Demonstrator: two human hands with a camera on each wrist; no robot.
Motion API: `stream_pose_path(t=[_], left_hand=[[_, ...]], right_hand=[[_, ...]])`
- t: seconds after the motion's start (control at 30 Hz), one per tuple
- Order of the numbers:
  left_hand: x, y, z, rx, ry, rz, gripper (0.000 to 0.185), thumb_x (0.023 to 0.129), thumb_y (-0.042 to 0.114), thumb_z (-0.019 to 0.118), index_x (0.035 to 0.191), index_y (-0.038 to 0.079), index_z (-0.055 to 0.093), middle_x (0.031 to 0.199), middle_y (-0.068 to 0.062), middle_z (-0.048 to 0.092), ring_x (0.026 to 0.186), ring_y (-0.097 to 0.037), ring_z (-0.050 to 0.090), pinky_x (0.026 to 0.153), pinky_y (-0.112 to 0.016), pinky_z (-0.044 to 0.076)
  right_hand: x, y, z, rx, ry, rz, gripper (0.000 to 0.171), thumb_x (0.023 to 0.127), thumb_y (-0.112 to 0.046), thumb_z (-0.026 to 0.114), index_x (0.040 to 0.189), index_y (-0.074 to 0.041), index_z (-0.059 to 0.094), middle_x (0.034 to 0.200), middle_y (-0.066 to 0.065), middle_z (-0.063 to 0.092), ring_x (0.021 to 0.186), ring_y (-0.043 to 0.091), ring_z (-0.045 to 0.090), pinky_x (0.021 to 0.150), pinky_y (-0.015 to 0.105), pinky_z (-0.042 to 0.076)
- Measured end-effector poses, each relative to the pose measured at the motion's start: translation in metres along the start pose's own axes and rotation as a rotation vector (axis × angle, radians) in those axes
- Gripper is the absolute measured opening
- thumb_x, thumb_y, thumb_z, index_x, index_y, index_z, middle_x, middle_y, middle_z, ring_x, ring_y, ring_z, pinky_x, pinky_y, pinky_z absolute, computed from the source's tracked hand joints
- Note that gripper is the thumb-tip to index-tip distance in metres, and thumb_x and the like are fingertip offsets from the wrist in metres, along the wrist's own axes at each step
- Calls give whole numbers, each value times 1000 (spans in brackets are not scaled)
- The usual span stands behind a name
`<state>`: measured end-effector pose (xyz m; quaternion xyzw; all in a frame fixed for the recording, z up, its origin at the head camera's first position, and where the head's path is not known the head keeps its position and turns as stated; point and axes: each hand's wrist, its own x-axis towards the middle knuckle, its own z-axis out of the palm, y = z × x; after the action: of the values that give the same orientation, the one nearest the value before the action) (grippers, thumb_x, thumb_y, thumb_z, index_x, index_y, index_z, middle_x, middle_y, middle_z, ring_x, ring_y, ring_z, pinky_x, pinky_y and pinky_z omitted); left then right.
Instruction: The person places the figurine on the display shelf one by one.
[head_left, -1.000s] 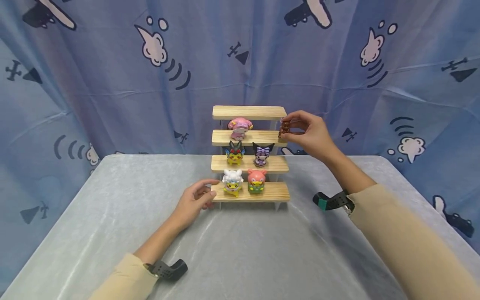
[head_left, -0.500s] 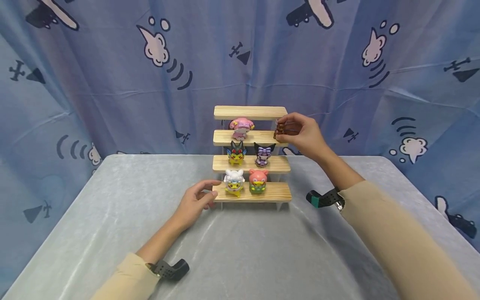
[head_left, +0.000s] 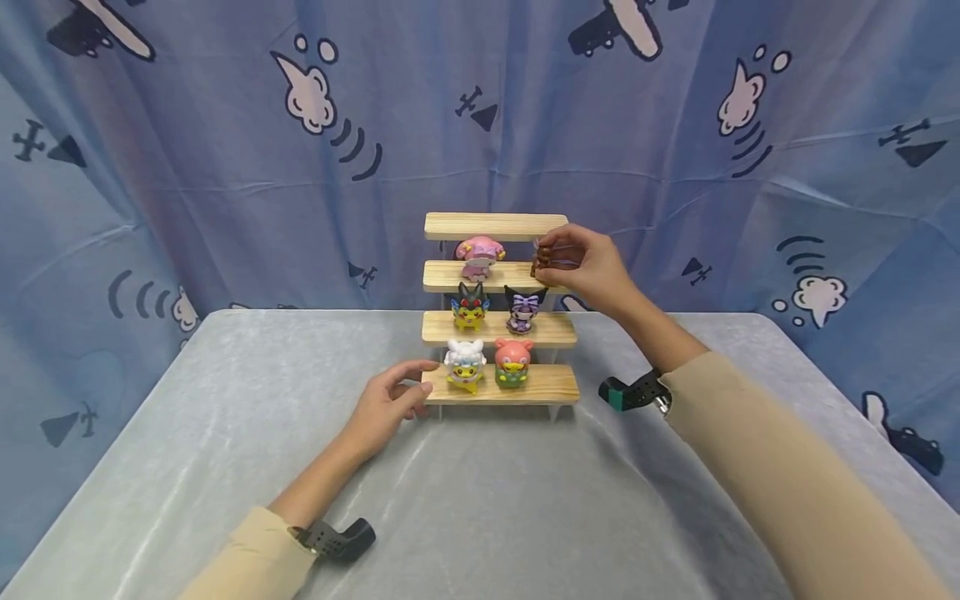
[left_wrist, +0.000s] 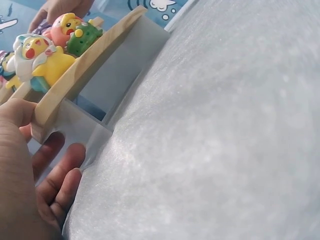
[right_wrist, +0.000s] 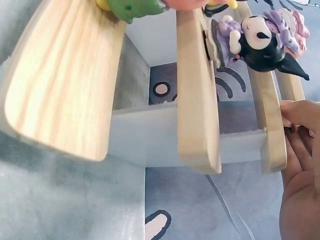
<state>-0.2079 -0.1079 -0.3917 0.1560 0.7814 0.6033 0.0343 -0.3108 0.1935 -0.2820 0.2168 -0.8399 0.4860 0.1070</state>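
A wooden tiered display stand (head_left: 555, 383) with four boards stands on the table. My left hand (head_left: 386, 404) grips the left end of its lowest board, thumb on top and fingers curled beneath in the left wrist view. My right hand (head_left: 592, 262) pinches a small brown figurine (head_left: 540, 260) at the right part of the second board from the top. Its lower part is at board level; whether it touches cannot be told. On that board's left half stands a pink figurine (head_left: 479, 257). In the right wrist view my fingers (right_wrist: 299, 145) hide most of the brown figurine.
On the third board are a dark-eared yellow figurine (head_left: 470, 308) and a black-and-purple figurine (head_left: 523, 310). The lowest board bears a white-hooded yellow figurine (head_left: 466, 365) and a pink-and-green figurine (head_left: 513, 363). A blue patterned curtain (head_left: 420, 100) hangs behind the grey-covered table (head_left: 487, 500).
My right hand has moved left along the second board from the top, carrying the brown figurine inward from the board's right end. My left hand has kept its place.
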Motion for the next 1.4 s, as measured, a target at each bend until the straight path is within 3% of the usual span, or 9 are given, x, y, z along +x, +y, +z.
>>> stream_pose_path(t=[0.17,0.4,0.73,0.93,1.13,1.4], left_hand=[[-1,0,0,1,8,5,31,94,12,58,125,7,60,109,-16,59,75,-34,65,63,-32,52],[-1,-3,0,4,10,25,32,94,11,58,125,5,59,97,-17,63,71,-29,64,62,-32,53],[-1,-5,1,-9,8,30,32,94,10,58,125,4,60,95,-17,63,70,-30,64,62,-30,52],[-3,-4,1,-2,11,26,32,94,11,58,125,5,59,95,-16,63,72,-34,64,62,-31,52],[-3,-4,0,2,7,32,32,94,11,57,126,6,59,98,-16,62,72,-33,64,61,-32,52],[-1,0,-1,4,5,28,31,95,13,57,125,7,60,101,-16,62,73,-33,63,62,-32,51]], right_hand=[[-3,-20,7,14,-28,-3,37,82,6,69,116,7,57,118,26,60,108,35,62,82,22,54],[-5,-25,12,57,-38,19,37,82,8,68,117,8,56,120,27,59,110,36,61,81,22,54],[-6,-17,13,79,-36,8,36,82,7,68,116,7,57,119,27,59,108,32,63,82,24,55],[-5,-16,15,86,-42,2,37,82,8,68,117,9,56,120,29,58,109,36,62,81,23,54],[3,5,15,103,-46,-19,39,81,4,71,118,4,57,118,24,61,105,29,64,83,24,54],[6,5,12,134,-47,-14,38,82,2,71,117,4,58,116,23,61,104,23,65,82,25,55]])
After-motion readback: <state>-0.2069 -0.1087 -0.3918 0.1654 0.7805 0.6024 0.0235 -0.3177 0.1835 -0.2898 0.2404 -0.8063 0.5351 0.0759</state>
